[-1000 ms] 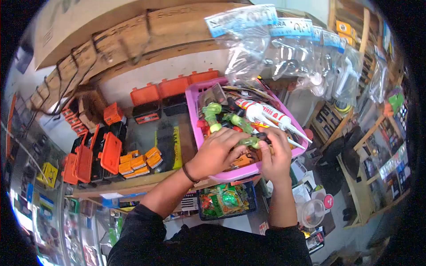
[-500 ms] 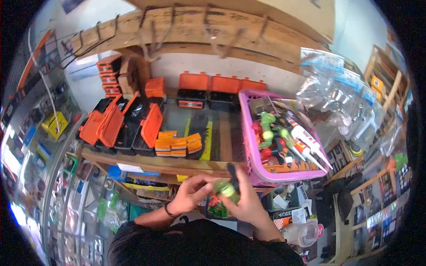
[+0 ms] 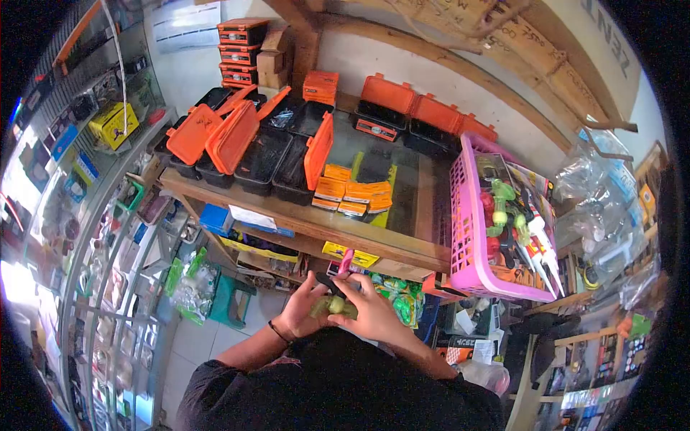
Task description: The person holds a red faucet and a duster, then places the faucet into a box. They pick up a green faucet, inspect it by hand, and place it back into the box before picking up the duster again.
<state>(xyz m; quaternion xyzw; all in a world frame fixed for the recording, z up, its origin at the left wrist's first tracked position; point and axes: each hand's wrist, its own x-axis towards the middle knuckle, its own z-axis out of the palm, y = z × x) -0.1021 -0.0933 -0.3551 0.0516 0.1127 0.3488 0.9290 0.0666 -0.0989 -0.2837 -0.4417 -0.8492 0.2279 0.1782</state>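
Note:
Both my hands are close to my chest, below the wooden shelf [image 3: 302, 219]. My left hand [image 3: 300, 312] and my right hand [image 3: 372, 314] together grip a pale green-handled tool [image 3: 332, 307] with a dark part sticking up between them. To the right on the shelf stands a pink plastic basket [image 3: 467, 251] holding more green-handled tools [image 3: 503, 208], red-handled ones and white sealant tubes [image 3: 543, 244].
Open black cases with orange lids [image 3: 237, 140] fill the shelf's left and back. Small orange boxes [image 3: 352, 194] lie in the middle. A glass display cabinet [image 3: 93, 237] stands at left. Clear plastic bags [image 3: 600, 215] hang at right. A green stool [image 3: 230, 302] sits on the floor.
My hands took a green-handled tool out of the pink basket and drew it down and back toward my body. The view swung left, so the basket now sits at the right.

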